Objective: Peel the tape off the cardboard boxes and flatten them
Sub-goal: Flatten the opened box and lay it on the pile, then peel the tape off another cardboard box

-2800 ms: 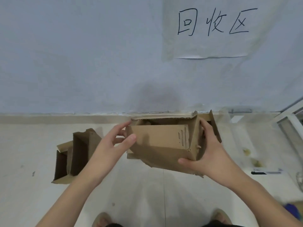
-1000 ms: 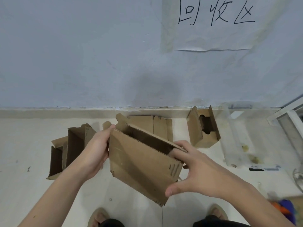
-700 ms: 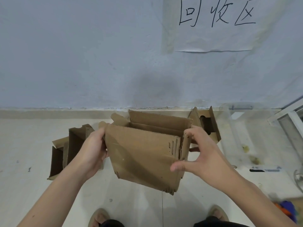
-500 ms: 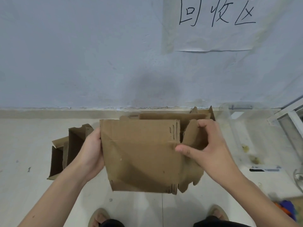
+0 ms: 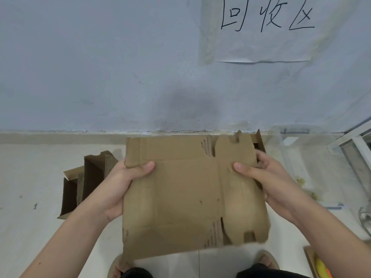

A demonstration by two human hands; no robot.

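Recycling corner indoors, handwritten paper sign [image 5: 267,29] on painted wall [image 5: 100,67], tiled floor [image 5: 30,177]

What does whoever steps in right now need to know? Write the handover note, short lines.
Left hand: grips the left edge of the cardboard box, thumb on its front face.
Right hand: grips the right edge the same way.
Box: pressed nearly flat, held up in front of the wall, above the floor.
Done: this box is collapsed; no tape shows on the side facing the camera.
Left: set it down, then flatten the open boxes standing on the floor to the left, and another box partly hidden behind the held one. Check them for tape.
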